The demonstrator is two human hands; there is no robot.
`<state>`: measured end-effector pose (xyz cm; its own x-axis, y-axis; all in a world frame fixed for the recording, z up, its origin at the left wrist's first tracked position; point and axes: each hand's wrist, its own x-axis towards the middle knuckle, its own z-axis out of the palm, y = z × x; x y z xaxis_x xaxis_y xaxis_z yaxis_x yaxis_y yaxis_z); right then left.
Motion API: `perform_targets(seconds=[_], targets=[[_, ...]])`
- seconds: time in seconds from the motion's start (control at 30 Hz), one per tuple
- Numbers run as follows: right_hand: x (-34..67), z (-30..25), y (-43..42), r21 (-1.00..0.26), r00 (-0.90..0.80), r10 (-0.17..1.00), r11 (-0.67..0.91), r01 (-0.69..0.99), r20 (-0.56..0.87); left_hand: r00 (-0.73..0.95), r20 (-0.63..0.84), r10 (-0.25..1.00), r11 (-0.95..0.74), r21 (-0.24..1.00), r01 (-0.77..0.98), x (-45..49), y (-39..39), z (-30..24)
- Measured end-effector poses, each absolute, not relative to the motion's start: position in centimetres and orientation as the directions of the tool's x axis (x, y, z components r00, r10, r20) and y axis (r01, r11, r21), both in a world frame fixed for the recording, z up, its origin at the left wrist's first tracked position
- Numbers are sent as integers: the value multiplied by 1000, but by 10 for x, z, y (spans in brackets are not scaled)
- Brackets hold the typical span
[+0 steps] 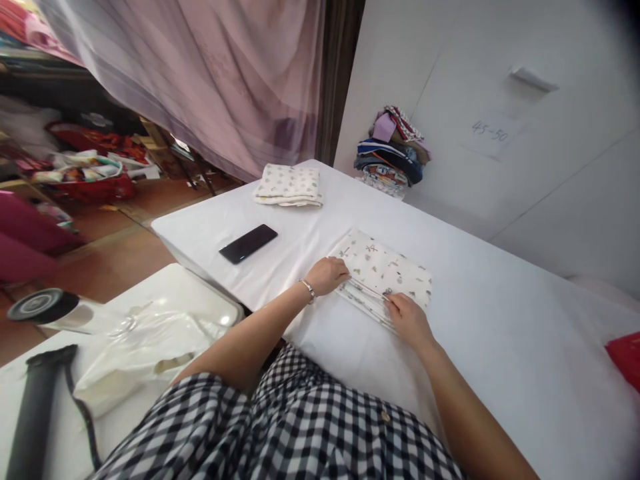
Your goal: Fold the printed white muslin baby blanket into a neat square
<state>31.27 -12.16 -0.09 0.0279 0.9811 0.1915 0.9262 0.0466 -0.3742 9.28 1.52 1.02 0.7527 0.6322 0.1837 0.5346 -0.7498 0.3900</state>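
A white cloth point(383, 263) with small printed figures lies folded in layers on the white table in front of me. My left hand point(327, 275) pinches its near left corner, fingers closed on the edge. At the near right side, my right hand point(409, 319) grips the same edge between thumb and fingers. Several layers show along the near side between the two hands. Farther off to the left sits another folded printed cloth point(290, 185), untouched. Between that one and my left arm lies a black phone point(249, 243), apart from both hands.
The white table point(500, 320) runs along a white wall. A pile of folded clothes point(390, 153) stands beyond its far edge. On a second surface at left are a clear bottle point(95, 317), a plastic bag point(135, 353) and a black tube-like object point(37, 413). A pink curtain point(240, 73) hangs behind.
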Motion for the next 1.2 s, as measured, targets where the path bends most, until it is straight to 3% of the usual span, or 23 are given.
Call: perform_targets(seconds=[0.3, 0.5, 0.7, 0.97, 1.2], targets=[[314, -5, -122, -366, 17, 977, 62, 929, 210, 772, 216, 598, -768, 430, 475, 85, 13, 9], [311, -5, -126, -251, -73, 963, 140, 958, 260, 765, 189, 616, -757, 411, 508, 90, 14, 8], [307, -6, -132, -302, -66, 958, 152, 941, 278, 754, 173, 634, -749, 378, 544, 95, 15, 8], [301, -5, -138, -159, -160, 946, 211, 965, 283, 762, 225, 608, -776, 371, 510, 89, 10, 6], [305, -5, -132, -285, -65, 965, 138, 948, 252, 770, 258, 584, -789, 403, 464, 84, 2, 6]])
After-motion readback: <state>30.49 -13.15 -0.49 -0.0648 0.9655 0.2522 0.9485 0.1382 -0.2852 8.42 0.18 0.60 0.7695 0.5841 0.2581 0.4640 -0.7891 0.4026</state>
